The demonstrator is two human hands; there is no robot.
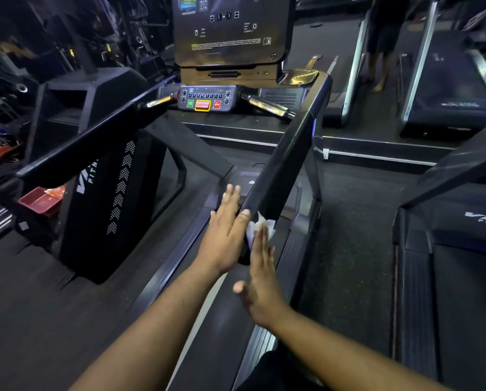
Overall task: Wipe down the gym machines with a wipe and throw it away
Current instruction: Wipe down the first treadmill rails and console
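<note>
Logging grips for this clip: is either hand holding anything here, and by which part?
Nothing is gripped. The right hand presses the white wipe flat against the near end of the treadmill handrail with straight fingers; the left hand lies open on the rail's other side.

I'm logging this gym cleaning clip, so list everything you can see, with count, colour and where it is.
treadmill: one, black, centre, under the person
right handrail: one, black, running from the console toward the hands
left handrail: one, black, left of centre
console screen: one, dark, top centre
button panel: one, with green and red buttons, below the screen
wipe: one, white, on the near end of the right handrail
neighbouring treadmills: at least two, black, right side
red tray: one, left, low
left hand: flat against the handrail's left side
right hand: straight fingers pressing the wipe
</note>
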